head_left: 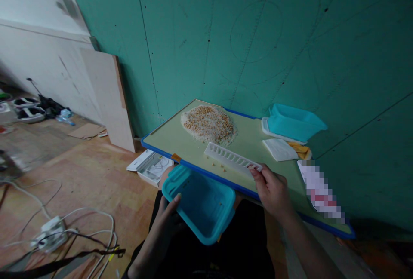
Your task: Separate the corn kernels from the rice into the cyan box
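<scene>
My left hand (169, 212) grips the near left rim of a teal plastic container (229, 197), thumb over the edge. The container is held at the table's front edge, above my lap, and a tiny pale speck lies inside. In my right hand (271, 186) is the right end of a long white slotted plastic strip (230, 157), pinched between thumb and fingers. The strip is low over the tabletop; whether it touches I cannot tell. Just beyond its left end lies a pile of tan beans mixed with pale grains (209, 123). Several loose beans (222, 166) lie near the front edge.
The table (167, 137) has a blue edge and stands against a green wall. At its right are a second teal container (295, 122), a white folded cloth (280, 149), a yellow item (300, 150) and a blurred-out packet (319, 188). Cables and a power strip (53, 232) lie on the floor.
</scene>
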Tool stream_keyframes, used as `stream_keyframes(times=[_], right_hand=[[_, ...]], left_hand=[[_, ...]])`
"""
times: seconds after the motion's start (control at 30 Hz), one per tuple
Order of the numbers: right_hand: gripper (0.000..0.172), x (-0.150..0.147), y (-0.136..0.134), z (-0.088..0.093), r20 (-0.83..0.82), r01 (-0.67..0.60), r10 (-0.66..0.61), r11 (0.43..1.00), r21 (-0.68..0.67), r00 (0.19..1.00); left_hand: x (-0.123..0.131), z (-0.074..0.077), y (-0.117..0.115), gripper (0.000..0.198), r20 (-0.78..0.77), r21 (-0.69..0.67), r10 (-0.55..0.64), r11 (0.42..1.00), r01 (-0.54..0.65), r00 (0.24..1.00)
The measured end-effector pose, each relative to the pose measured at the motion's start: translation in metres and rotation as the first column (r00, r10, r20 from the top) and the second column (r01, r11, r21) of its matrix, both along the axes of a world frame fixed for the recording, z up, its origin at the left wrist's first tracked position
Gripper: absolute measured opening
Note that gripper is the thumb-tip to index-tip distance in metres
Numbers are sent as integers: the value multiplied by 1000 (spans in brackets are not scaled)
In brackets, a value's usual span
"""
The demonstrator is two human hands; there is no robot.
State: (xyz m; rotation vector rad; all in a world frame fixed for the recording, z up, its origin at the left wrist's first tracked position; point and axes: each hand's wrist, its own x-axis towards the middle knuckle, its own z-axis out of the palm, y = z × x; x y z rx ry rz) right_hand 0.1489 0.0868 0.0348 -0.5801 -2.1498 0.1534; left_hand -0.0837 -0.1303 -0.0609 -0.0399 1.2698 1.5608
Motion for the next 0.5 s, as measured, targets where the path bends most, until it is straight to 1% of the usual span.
stream_keyframes(times=[0.07,0.17,0.27,0.33,0.43,0.5], right_hand=[[37,-4,1,0,-1,-22,22,1000,2,1000],[35,-5,1,0,9,-42,42,999,15,999],[31,-5,-4,1,14,-57,56,997,60,998],[27,-4,-9,1,14,-70,70,993,90,997],[21,-3,-18,0,11,-107,107,987,116,994],[20,-2,-26,0,8,-138,138,982,131,990]], left_hand=[[1,-1,1,113,-20,-4,5,1000,-5,1000],[1,-1,2,122,-24,-5,19,1000,-19,1000],[3,4,3,128,-40,-11,21,1000,-21,999],[5,12,5,124,-39,-5,11,1000,-12,999],[9,24,7,109,-11,-33,0,999,-1,1000],[12,28,7,104,0,-44,7,999,-7,1000]])
